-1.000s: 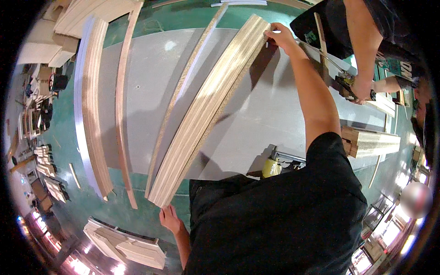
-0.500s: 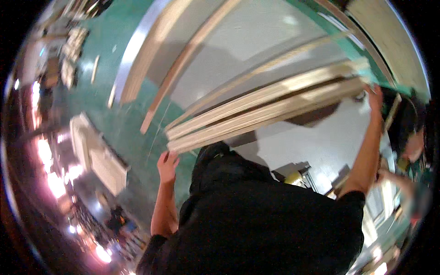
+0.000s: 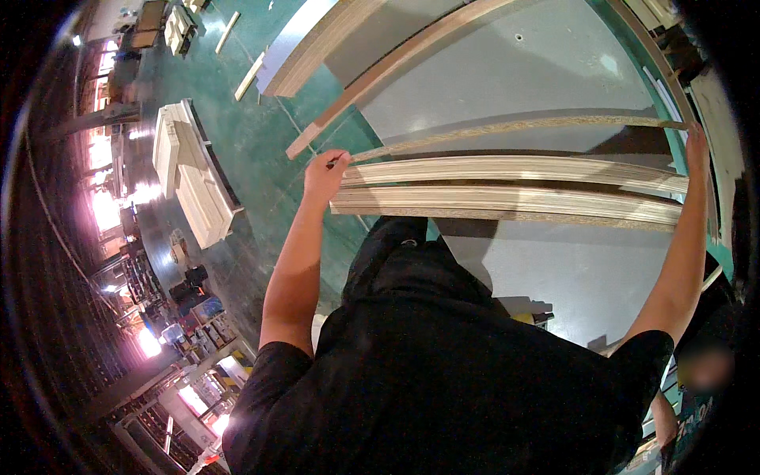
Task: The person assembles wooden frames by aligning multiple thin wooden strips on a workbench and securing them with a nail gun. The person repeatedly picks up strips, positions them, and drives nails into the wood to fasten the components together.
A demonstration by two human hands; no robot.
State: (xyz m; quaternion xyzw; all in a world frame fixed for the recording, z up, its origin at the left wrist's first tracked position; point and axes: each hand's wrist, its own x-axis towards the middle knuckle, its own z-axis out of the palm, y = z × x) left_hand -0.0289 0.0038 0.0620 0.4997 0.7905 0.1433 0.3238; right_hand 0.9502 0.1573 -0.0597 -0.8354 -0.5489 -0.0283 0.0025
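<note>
A thin, narrow wooden strip (image 3: 514, 127) runs left to right across a grey tabletop (image 3: 570, 265), slightly bowed. My left hand (image 3: 326, 176) is closed around its left end, thumb and fingers pinched together. At the strip's other end, my right hand (image 3: 697, 146) is closed on the wood, its fingers partly hidden. Nearer to me lie two bundles of long wooden strips, a back bundle (image 3: 507, 169) and a front bundle (image 3: 507, 202), side by side with a dark gap between them. My right forearm passes over their right ends.
Beyond the strip, a long brown board (image 3: 396, 75) and a thick stack of boards (image 3: 317, 51) jut over the table's left side. Pale panels (image 3: 198, 186) rest low on the left above the green floor (image 3: 269, 182). A co-worker's arm (image 3: 663, 419) shows at lower right.
Both hands have left the ends of the front bundle and now hold the thin strip behind it. The view has turned, so the bundles lie more level across it.
</note>
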